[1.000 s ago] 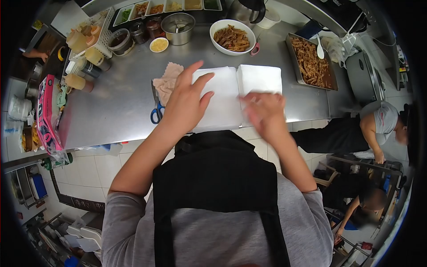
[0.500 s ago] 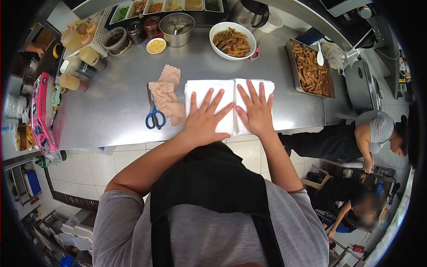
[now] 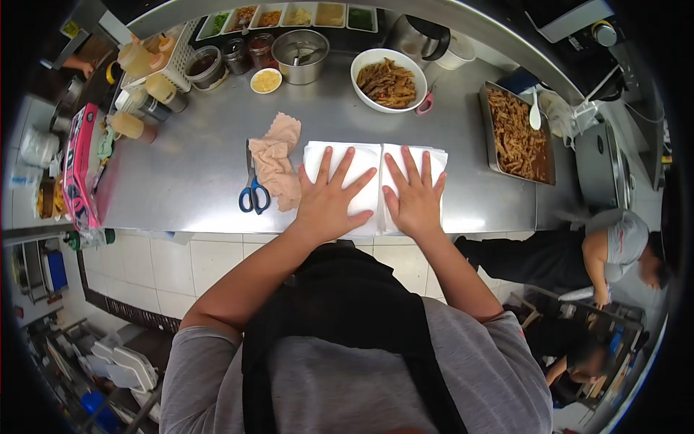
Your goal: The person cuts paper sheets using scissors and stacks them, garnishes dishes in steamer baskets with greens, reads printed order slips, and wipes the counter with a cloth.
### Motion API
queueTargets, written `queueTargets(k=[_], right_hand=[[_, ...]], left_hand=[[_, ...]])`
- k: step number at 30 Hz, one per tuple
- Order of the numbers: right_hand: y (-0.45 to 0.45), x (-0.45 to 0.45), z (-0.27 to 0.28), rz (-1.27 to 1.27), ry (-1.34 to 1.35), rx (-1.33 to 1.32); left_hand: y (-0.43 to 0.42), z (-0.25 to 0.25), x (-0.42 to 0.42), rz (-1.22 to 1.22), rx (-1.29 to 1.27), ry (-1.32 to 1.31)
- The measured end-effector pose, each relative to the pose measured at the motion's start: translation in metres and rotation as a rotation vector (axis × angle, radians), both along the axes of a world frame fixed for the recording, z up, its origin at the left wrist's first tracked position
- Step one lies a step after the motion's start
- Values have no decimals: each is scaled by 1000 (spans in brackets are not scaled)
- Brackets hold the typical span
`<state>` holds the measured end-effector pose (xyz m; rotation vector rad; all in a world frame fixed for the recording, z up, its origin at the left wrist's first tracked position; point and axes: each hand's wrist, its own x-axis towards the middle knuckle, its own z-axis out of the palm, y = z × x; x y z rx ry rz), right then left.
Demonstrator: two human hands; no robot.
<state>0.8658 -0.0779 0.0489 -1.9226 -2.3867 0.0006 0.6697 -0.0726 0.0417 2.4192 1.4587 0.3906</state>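
Fingers [image 3: 343, 168] splay on white sheets [image 3: 367, 157]; pink package [image 3: 82, 165] bears unreadable markings [image 3: 71, 173].

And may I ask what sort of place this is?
Probably a commercial kitchen, though I cannot tell which kind: it has a long steel counter, squeeze bottles and a large white bowl of food.

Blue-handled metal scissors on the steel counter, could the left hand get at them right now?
Probably yes: the left hand lies flat on stacked white sheets close by, and the crumpled peach cloth between leaves the blue scissor handles uncovered.
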Motion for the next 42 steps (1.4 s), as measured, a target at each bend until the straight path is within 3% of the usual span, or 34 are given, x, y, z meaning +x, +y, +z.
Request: queueTargets(k=[19,23,27,29,32,34,37,39,42], right_hand=[[22,36,12,42,-14,31],[16,32,25,19,7,75],[-6,10,57,24,72,202],[-24,-19,74,222,320,324],[-48,-92,74,494,665,136],[-43,-148,42,557,897,-61],[-8,-233,-35,382,969,-111],[10,-281,-63,-105,632,-237],[39,-326,-87,-253,492,-92]], left_hand=[[8,1,42,64,75,94],[2,5,19,252,203,-224],[-14,-32,-56,381,196,-325],[-37,-50,-79,510,46,162],[-47,-68,-111,469,131,125],[-50,-66,-136,463,80,98],[-57,-74,-181,411,65,99],[-64,-77,-210,356,105,126],[-71,-72,-251,395,67,25]])
